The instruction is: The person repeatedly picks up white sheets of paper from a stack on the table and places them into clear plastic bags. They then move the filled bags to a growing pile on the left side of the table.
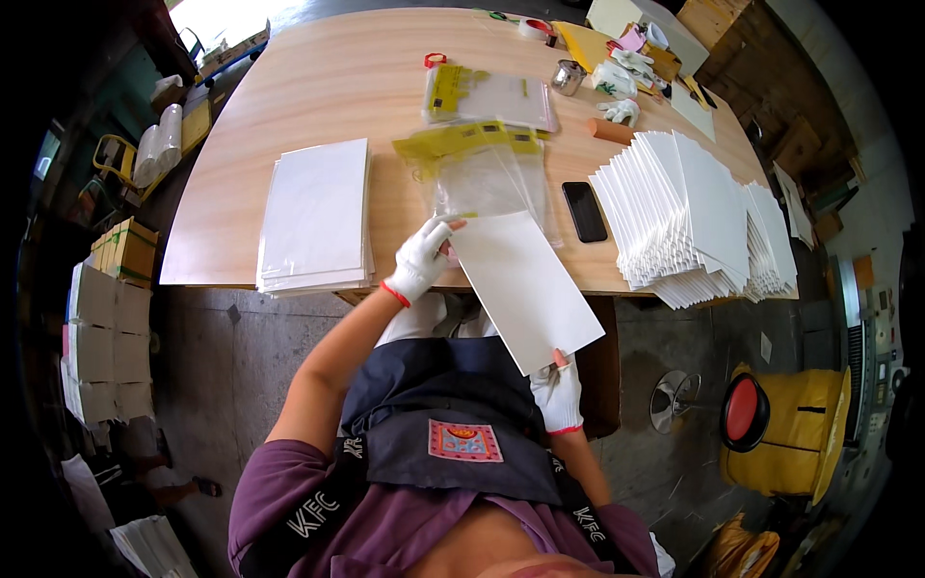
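Note:
A blank white rectangular sheet (526,289) is held at a slant over the table's near edge and my lap. My left hand (420,260), in a white fingertip-less glove with a red cuff, pinches its far left corner. At the near end, my right hand (558,393), gloved alike, grips it with the thumb on top. Beyond the sheet lie clear plastic bags (482,183) with yellow printed bands, overlapping loosely. The sheet's far end overlaps the nearest bag; whether it is inside cannot be made out.
Left on the wooden table (217,207) is a neat stack of plastic-covered white sheets (316,214). A black phone (584,212) and fanned white sheets (674,217) lie right. Farther back are more bags (496,99), a metal can (568,76) and gloves (617,111). A yellow-covered seat (795,433) stands right.

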Tool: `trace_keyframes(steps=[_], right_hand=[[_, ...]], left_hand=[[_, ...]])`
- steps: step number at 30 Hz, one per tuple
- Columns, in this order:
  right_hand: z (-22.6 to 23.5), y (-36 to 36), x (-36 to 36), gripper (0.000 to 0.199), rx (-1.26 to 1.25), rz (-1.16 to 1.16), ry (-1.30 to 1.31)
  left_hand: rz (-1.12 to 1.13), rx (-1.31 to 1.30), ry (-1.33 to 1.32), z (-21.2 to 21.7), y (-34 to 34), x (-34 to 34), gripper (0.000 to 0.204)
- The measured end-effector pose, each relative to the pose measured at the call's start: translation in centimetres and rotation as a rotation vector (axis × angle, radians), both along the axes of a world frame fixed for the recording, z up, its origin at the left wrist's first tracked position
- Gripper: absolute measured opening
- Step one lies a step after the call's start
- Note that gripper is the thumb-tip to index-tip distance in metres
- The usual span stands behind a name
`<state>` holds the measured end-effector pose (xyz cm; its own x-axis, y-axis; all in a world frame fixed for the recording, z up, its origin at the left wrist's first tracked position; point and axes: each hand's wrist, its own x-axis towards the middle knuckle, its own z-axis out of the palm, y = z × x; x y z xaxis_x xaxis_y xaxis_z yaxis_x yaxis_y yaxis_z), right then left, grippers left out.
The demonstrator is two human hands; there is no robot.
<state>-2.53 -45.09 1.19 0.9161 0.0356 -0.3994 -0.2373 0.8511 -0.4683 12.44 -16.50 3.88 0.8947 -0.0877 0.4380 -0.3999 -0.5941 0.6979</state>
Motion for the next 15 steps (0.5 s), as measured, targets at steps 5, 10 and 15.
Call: trace_keyframes(steps=[5,10,15], right_hand=[[3.6,2.0,-1.3,0.03,-0.158,0.049,-0.022],[5.4,1.8,-1.7,0.029,-0.274,0.169,-0.13],[2.0,2.5,-0.3,0.031,-0.371,0.279,0.092]], left_hand=[[0.097,-1.44,0.201,-3.2,-6.9,-1.5,0.058],[-0.186,-1.394,0.692,-11.0,-7.9,-0.4,0.04],[-0.053,-0.606,0.45,-16.2,-9.6,-5.8,0.033]])
